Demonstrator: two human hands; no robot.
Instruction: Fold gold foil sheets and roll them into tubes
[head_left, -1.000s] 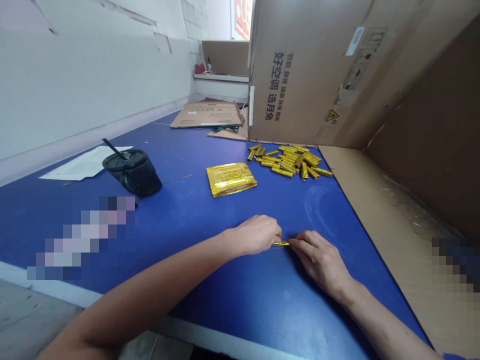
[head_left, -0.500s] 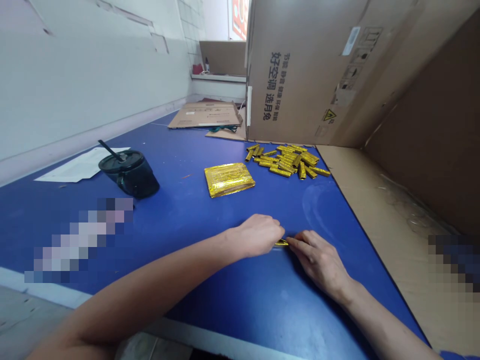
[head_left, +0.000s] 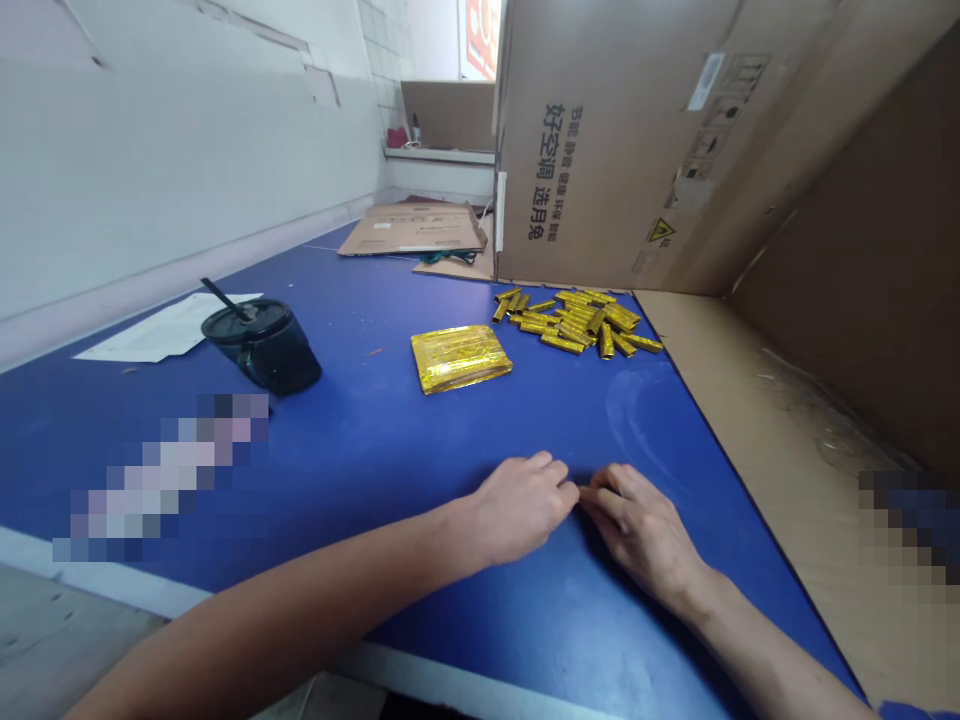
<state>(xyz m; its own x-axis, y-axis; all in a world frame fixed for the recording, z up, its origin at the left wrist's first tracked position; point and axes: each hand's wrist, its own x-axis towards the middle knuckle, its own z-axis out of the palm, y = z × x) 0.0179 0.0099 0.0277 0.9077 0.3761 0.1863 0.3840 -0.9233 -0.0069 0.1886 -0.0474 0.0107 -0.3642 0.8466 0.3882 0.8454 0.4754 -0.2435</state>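
My left hand (head_left: 525,508) is closed, palm side down over the blue table (head_left: 480,620), its fingertips nearly meeting those of my right hand (head_left: 641,525). The right hand's fingers are pinched together as well. Between them is a small gold foil piece, almost wholly covered by the fingers now. Beyond the hands lies a flat stack of gold foil wrappers (head_left: 461,358). To its right, near the cardboard, is a loose heap of small folded gold foil pieces (head_left: 577,322).
A dark lidded mug (head_left: 262,345) with a handle and a stick stands at the left, beside white paper (head_left: 161,330). A large cardboard box (head_left: 600,150) rises at the back right. Flat cardboard (head_left: 412,228) lies at the far end. A white wall (head_left: 187,130) borders the left.
My left hand has turned and shifted slightly toward the right hand and nearer to me. The gold foil piece seen between the hands is now covered by fingers.
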